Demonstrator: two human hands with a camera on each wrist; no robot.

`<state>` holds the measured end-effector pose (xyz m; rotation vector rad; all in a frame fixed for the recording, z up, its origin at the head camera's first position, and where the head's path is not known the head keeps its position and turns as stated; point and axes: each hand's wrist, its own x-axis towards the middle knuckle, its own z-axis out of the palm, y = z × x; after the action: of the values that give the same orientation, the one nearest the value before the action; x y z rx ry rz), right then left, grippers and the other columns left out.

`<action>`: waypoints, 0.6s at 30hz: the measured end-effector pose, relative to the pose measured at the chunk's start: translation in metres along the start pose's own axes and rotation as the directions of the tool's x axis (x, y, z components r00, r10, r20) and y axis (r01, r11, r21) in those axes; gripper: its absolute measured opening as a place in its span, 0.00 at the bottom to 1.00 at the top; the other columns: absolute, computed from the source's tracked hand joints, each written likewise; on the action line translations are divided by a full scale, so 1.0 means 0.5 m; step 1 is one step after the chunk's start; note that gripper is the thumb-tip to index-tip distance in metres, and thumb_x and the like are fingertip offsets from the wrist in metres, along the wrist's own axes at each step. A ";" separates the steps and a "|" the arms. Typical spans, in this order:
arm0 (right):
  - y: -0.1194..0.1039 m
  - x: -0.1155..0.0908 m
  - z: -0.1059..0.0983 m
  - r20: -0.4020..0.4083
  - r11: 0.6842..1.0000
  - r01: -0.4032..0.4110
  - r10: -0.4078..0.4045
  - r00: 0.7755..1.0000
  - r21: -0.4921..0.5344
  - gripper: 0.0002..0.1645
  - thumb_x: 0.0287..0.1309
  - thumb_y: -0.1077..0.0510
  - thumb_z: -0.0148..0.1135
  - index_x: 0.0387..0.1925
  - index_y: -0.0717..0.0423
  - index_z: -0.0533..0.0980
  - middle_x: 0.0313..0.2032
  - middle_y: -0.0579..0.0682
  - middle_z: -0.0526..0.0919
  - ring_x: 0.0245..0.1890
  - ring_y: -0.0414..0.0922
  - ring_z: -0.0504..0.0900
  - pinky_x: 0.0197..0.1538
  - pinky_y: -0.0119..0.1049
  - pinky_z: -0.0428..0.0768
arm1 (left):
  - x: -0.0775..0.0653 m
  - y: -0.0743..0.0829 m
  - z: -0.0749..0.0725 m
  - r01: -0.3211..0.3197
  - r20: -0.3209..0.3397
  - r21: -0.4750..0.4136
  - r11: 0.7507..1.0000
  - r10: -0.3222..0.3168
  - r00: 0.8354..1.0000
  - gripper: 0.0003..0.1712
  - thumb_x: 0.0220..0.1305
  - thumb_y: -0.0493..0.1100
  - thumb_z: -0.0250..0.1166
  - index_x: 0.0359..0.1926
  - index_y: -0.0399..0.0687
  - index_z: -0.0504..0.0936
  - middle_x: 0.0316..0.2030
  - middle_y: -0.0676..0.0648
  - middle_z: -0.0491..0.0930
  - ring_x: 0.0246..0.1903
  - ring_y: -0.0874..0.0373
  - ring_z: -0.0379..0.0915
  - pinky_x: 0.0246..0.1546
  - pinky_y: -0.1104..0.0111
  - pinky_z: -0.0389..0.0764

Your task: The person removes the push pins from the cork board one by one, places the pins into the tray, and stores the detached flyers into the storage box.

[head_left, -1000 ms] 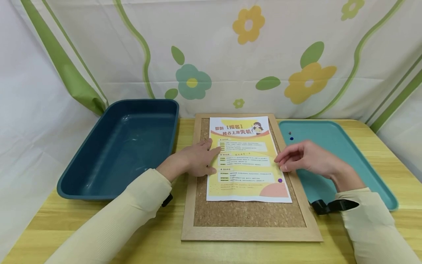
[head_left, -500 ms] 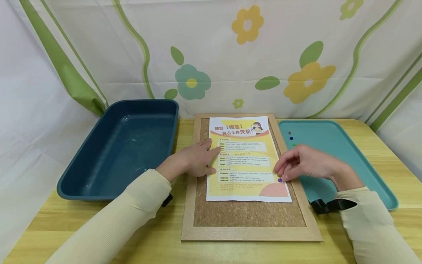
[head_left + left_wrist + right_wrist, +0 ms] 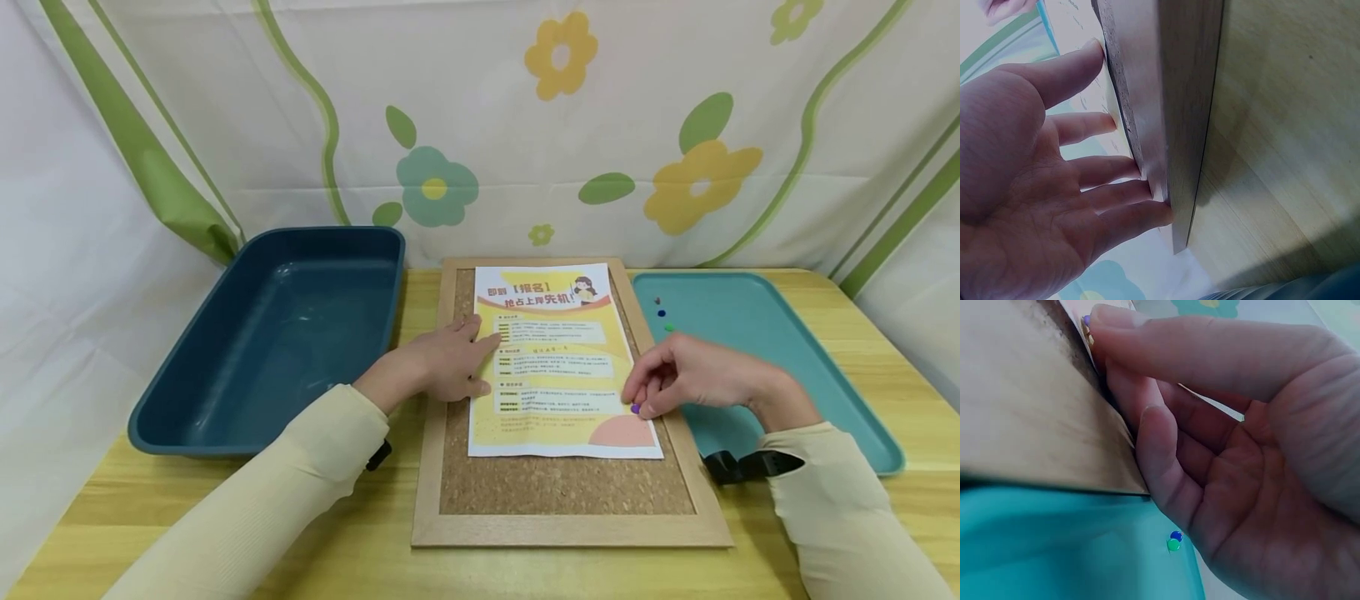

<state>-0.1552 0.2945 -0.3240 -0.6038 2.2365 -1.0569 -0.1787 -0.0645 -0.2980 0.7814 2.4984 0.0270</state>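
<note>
A yellow-and-white printed poster (image 3: pixel 555 367) lies flat on a wood-framed cork board (image 3: pixel 570 487). My left hand (image 3: pixel 453 362) rests with spread, straight fingers across the board's left frame and the poster's left edge. In the left wrist view its thumb (image 3: pixel 1079 72) touches the paper's edge. Near the poster's lower right corner sits a purple thumbtack (image 3: pixel 635 409), its head also showing at my thumb tip in the right wrist view. My right hand (image 3: pixel 693 379) pinches it between thumb and fingers, the other fingers curled by the board's right frame.
A turquoise tray (image 3: pixel 795 367) lies right of the board, partly behind my right hand. On it are a blue thumbtack (image 3: pixel 662 314), a green thumbtack (image 3: pixel 670 327) and a small reddish piece (image 3: pixel 657 301). A deep dark-blue bin (image 3: pixel 277 350) stands at left; a flowered curtain hangs behind.
My right hand has moved down along the poster's right edge to the purple thumbtack and taken hold of it. The green thumbtack has come into view. My left hand has stayed in place.
</note>
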 end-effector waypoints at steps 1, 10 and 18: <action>0.000 0.000 0.000 0.001 1.000 0.000 0.000 1.000 -0.003 0.11 0.57 0.57 0.80 0.42 0.53 0.90 0.35 0.52 0.91 0.31 0.42 0.85 0.38 0.34 0.85 | -0.001 0.000 0.000 0.001 0.000 -0.002 1.000 -0.001 1.000 0.46 0.81 0.57 0.58 0.87 0.52 0.48 0.86 0.35 0.37 0.86 0.40 0.35 0.85 0.49 0.51; -0.006 0.002 0.000 0.017 1.000 -0.010 0.010 1.000 -0.025 0.08 0.58 0.58 0.79 0.39 0.53 0.90 0.33 0.51 0.90 0.29 0.40 0.82 0.36 0.34 0.83 | -0.003 0.000 -0.002 0.004 0.009 -0.003 1.000 -0.004 1.000 0.45 0.81 0.57 0.58 0.87 0.52 0.47 0.86 0.35 0.36 0.86 0.40 0.35 0.84 0.49 0.52; -0.009 0.002 0.001 0.019 0.999 -0.018 0.019 1.000 -0.030 0.06 0.58 0.59 0.79 0.38 0.53 0.89 0.32 0.51 0.90 0.28 0.40 0.82 0.35 0.34 0.83 | -0.001 -0.001 -0.001 -0.010 0.006 0.006 1.000 0.010 1.000 0.45 0.81 0.57 0.58 0.87 0.51 0.47 0.86 0.35 0.37 0.86 0.40 0.36 0.84 0.48 0.53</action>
<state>-0.1549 0.2910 -0.3208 -0.6021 2.2409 -1.0060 -0.1791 -0.0651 -0.2973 0.7946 2.4900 0.0207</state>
